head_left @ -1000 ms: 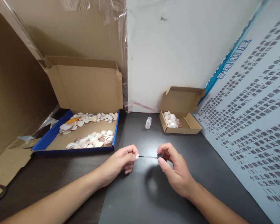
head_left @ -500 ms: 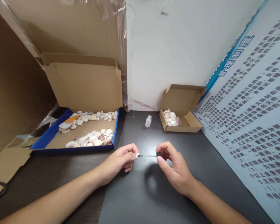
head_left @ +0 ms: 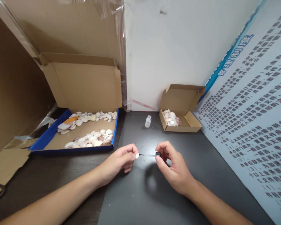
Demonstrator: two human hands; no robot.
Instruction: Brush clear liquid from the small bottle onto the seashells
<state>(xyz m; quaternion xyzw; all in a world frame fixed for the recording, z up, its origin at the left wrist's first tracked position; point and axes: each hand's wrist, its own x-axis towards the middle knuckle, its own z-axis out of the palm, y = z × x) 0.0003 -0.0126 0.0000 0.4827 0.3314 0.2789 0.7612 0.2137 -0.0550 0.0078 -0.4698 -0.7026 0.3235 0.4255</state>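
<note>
Left hand (head_left: 118, 163) fingers pinching a small shell (head_left: 137, 155); right hand (head_left: 172, 167) fingers pinching a brush cap (head_left: 157, 154). Shells fill blue tray (head_left: 46, 139) and small carton (head_left: 192, 126); open vial (head_left: 148, 121) between them.

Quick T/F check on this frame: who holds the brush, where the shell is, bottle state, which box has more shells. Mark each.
1. The right hand holds the small brush by its black cap. True.
2. The left hand pinches a small white shell at the brush tip. True.
3. The little glass bottle lies on its side. False: it stands upright, between the two boxes.
4. The small cardboard box holds more shells than the blue tray box. False: the blue one holds far more.
</note>
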